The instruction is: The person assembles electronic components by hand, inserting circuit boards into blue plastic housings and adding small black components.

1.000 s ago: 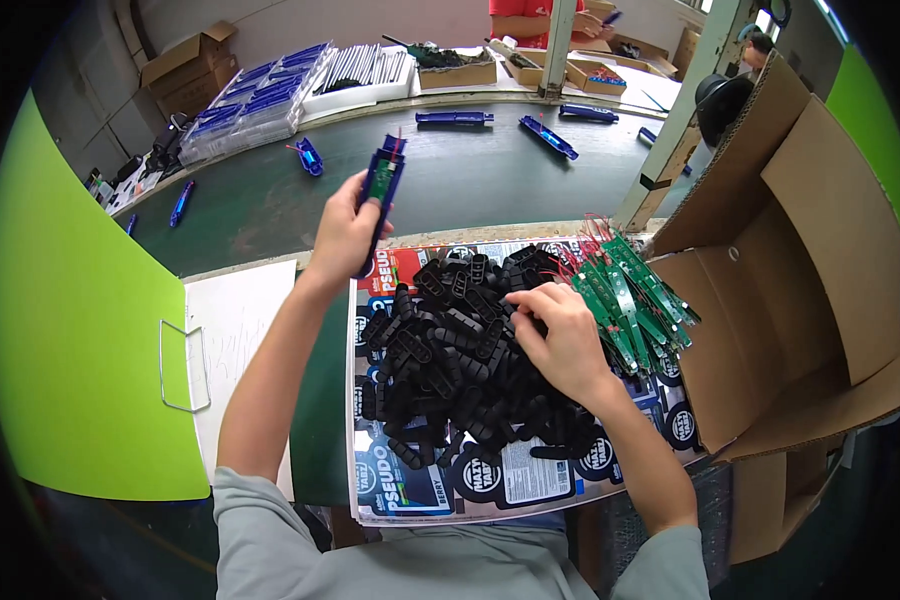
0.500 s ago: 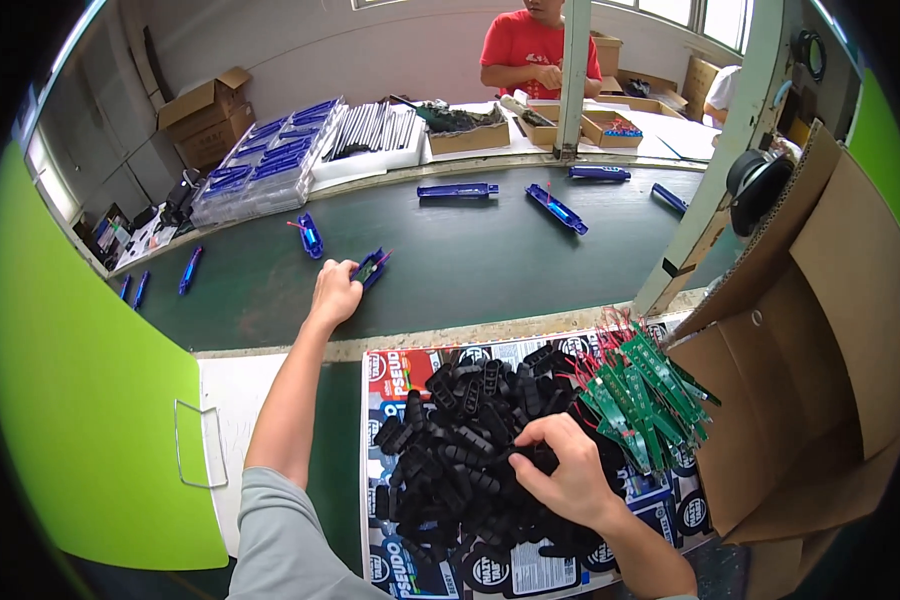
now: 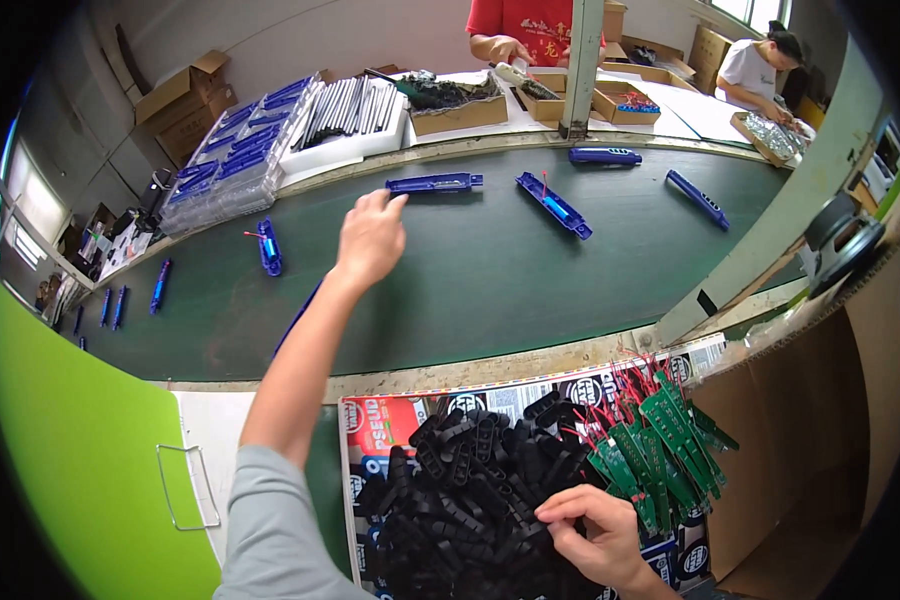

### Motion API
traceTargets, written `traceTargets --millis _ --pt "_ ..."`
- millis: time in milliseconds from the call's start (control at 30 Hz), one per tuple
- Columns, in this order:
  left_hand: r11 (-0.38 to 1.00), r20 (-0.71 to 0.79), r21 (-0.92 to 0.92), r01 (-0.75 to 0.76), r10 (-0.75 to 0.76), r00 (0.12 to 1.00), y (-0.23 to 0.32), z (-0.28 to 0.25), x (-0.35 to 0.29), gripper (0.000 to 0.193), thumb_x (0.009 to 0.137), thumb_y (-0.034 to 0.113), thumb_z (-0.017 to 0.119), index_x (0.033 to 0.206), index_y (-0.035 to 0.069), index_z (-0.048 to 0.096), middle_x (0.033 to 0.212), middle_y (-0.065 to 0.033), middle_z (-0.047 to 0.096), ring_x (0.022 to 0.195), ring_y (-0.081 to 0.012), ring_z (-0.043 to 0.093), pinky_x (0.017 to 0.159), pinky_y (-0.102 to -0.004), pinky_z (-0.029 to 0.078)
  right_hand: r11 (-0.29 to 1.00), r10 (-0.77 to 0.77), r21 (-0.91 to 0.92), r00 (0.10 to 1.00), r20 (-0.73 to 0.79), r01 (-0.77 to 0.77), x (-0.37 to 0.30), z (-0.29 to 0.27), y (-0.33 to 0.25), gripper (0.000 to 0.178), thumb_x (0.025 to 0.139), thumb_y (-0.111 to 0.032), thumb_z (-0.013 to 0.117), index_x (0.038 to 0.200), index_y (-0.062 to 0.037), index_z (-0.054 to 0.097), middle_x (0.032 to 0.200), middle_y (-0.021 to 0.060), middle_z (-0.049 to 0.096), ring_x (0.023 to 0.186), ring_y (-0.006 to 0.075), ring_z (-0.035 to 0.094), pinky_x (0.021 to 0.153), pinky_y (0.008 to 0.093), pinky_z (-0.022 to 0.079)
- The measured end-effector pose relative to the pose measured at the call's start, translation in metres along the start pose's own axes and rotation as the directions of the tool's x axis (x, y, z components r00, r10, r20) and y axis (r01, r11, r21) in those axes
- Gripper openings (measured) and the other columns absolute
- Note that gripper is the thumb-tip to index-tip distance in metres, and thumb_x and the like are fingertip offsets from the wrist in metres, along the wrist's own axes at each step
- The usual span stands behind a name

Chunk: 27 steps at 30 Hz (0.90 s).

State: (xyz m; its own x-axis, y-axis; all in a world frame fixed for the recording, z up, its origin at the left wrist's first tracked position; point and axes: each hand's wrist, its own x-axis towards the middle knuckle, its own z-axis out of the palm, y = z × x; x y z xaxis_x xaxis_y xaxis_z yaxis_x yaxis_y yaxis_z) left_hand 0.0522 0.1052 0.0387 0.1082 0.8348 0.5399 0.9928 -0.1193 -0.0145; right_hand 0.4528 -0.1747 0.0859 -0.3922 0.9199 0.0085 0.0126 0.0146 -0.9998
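Leaving grip unclear: left hand (image 3: 372, 240) by blue casing (image 3: 442, 184), right hand (image 3: 602, 535) over black pieces (image 3: 450, 505)

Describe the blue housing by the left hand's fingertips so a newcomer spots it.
Find the dark green surface across the middle. Along its far side lies the blue housing, nearly level. Unlike its neighbours, it has the left hand at its left end.

I watch through the left fisheye on the wearer's head, tipped downward and forward. The right hand (image 3: 602, 537) sits close, near the lower edge; the left hand (image 3: 372, 238) reaches farther out. Beyond it my view crosses the green belt (image 3: 450, 285) to the far counter (image 3: 692, 118), straight edges bowing toward the dark rim.
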Motion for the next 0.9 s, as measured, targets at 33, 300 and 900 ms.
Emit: traceTargets --millis 33,300,900 --pt "0.999 0.024 0.053 -0.005 0.003 1.000 0.007 0.019 0.014 0.049 0.091 0.011 0.061 0.139 0.007 0.061 0.145 -0.0215 0.055 0.135 -0.0382 0.051 0.109 -0.0487 0.045 0.999 -0.037 -0.002 0.999 0.028 0.037 0.003 -0.001 -0.003 0.018 0.084 0.012 0.067 0.098 0.0023 0.072 0.107 0.0122 0.070 0.081 0.0139 0.062 0.071 0.0252 0.048" --pt "0.989 0.165 0.144 -0.013 -0.011 0.986 0.013 0.066 0.057 0.028 0.100 0.018 0.056 0.122 0.009 0.069 0.151 -0.0223 0.050 0.147 -0.0421 0.039 0.123 -0.0543 0.029 0.998 -0.066 0.011 0.997 -0.035 0.067 0.008 0.001 -0.006 0.016 0.080 0.012 0.070 0.093 0.0021 0.067 0.104 0.0121 0.068 0.087 0.0183 0.064 0.076 0.0275 0.049" --pt "-0.182 0.580 -0.786 0.591 0.113 0.807 0.178 -0.196 -0.128 0.051 0.103 0.020 0.067 0.140 0.002 0.037 0.104 -0.0094 0.059 0.071 -0.0157 0.068 0.054 -0.0252 0.058 0.871 -0.475 -0.303 0.821 -0.317 0.388 0.004 0.003 0.019 0.023 0.097 0.006 0.058 0.119 -0.0008 0.055 0.100 0.0124 0.067 0.080 0.0181 0.068 0.072 0.0300 0.055"
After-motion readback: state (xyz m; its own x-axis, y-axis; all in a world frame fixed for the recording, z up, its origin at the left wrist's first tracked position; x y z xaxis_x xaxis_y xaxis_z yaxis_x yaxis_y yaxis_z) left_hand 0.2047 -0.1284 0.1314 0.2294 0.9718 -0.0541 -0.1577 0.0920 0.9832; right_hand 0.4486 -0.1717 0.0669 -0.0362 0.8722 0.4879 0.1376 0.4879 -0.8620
